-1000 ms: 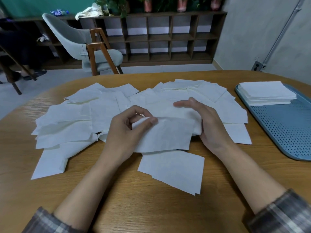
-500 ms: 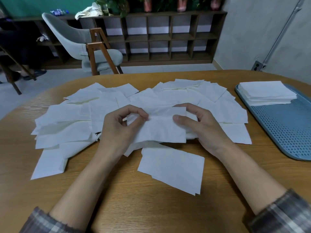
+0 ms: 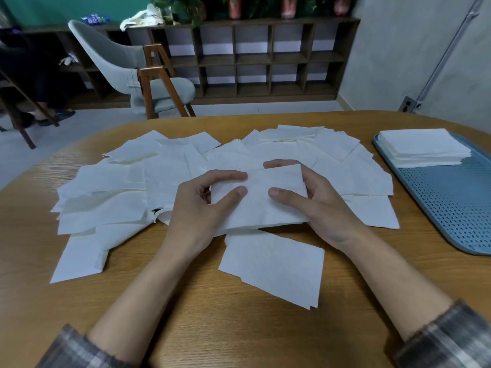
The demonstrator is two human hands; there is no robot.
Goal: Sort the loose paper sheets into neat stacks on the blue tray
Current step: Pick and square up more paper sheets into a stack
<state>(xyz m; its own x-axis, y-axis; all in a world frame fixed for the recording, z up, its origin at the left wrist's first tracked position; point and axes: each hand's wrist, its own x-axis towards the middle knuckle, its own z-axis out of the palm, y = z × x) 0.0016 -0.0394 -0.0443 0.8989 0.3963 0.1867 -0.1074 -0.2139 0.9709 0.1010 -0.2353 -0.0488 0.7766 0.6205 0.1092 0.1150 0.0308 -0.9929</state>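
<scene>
Left hand point(image 3: 196, 208) and right hand point(image 3: 318, 205) are both pinching one paper sheet point(image 3: 260, 205) at its ends, thumbs on top and fingers curled behind, over the loose sheets point(image 3: 111, 197) covering the bench point(image 3: 239, 328). A neat stack point(image 3: 422, 147) is sitting on the blue tray point(image 3: 451, 208), far right.

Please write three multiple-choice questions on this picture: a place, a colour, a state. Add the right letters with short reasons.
1. Where does the stack lie on the tray? A far end B near end C middle
2. What colour is the tray? A red B blue C yellow
3. What do the left hand and right hand do? A pinch one sheet B lie flat, empty C lift the tray
1 A: it sits by the far rim. 2 B: its perforated floor is blue. 3 A: thumbs and fingers clasp it.
</scene>
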